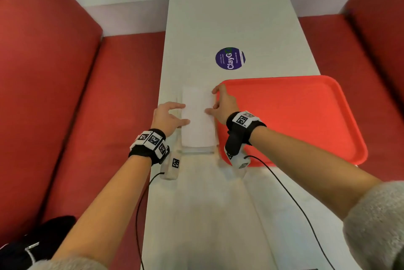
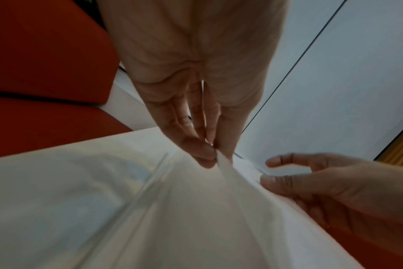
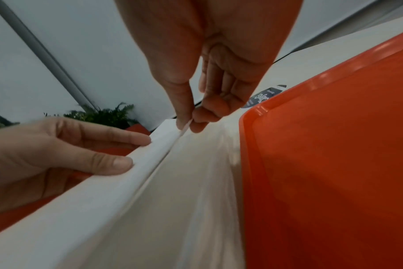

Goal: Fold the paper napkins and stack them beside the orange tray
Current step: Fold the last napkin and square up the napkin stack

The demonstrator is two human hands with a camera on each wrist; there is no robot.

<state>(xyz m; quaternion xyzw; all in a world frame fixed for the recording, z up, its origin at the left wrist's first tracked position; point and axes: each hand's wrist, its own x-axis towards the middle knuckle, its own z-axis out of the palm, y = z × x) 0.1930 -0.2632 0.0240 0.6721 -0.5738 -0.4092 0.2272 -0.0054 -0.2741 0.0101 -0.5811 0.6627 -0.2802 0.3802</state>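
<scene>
Between the hands, a napkin (image 1: pixel 197 116) lies on the desk (image 1: pixel 229 18) beside the orange tray (image 1: pixel 295 116). The left hand (image 1: pixel 168 116) and right hand (image 1: pixel 223 105) each pinch an edge, mid-fold; next, probably press the crease flat.

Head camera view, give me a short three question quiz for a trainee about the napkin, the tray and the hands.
1. True or false: the white napkin lies inside the orange tray.
2. Which hand pinches the napkin's edge nearest the tray? A) left hand B) right hand
3. Fill in: the round purple sticker on the table reads ____.

Key: 1. False; it lies on the table beside the tray's left edge. 2. B; the right wrist view shows thumb and forefinger pinching that edge. 3. ClayG.
</scene>
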